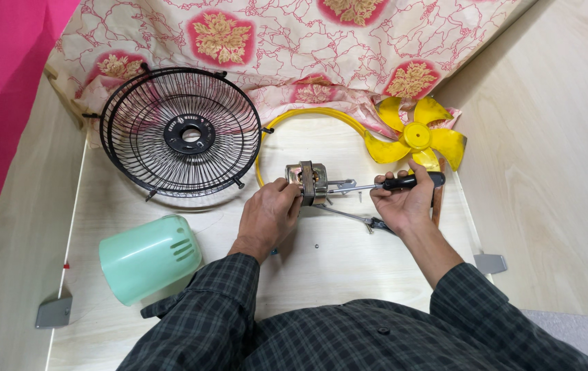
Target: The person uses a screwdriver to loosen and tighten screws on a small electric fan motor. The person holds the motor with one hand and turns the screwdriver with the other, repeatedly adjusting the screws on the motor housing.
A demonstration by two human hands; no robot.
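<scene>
Our left hand has its fingers clamped around the small fan motor, steadying it near the middle of the tabletop so it cannot turn. Our right hand has its fingers closed on the black-handled screwdriver, its shaft lying level and its tip meeting the motor's right side. Farther out lie the black wire guard, green housing and yellow blade.

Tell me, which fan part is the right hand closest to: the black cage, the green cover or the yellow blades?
The yellow blades, just beyond the right hand. The black cage and green cover lie far off, past the left hand.
</scene>
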